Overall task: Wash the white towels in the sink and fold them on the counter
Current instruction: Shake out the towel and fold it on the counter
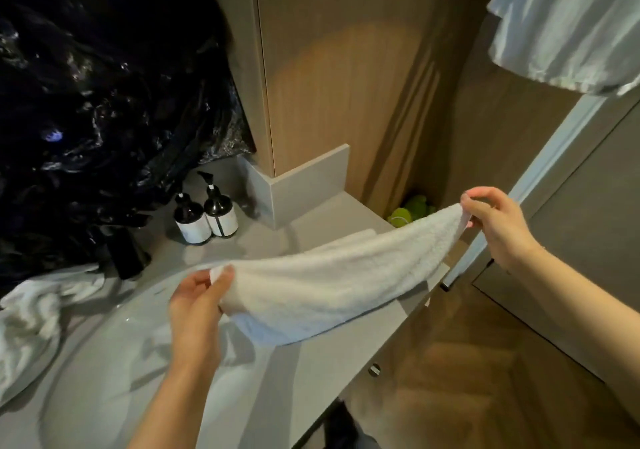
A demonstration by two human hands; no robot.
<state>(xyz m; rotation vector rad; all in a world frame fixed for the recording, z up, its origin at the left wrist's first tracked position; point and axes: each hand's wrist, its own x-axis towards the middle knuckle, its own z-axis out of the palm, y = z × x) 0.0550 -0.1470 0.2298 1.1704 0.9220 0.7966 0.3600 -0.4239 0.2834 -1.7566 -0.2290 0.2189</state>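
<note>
A white towel hangs stretched in the air above the grey counter, sagging in the middle. My left hand pinches its left corner over the sink. My right hand pinches the opposite corner, higher and past the counter's right end. Another white towel lies crumpled on the counter left of the sink. A folded white towel peeks out on the counter behind the stretched one.
Two dark pump bottles stand at the back of the counter beside a black faucet. Black plastic sheeting covers the wall at left. A wooden cabinet rises behind. A white cloth hangs at top right.
</note>
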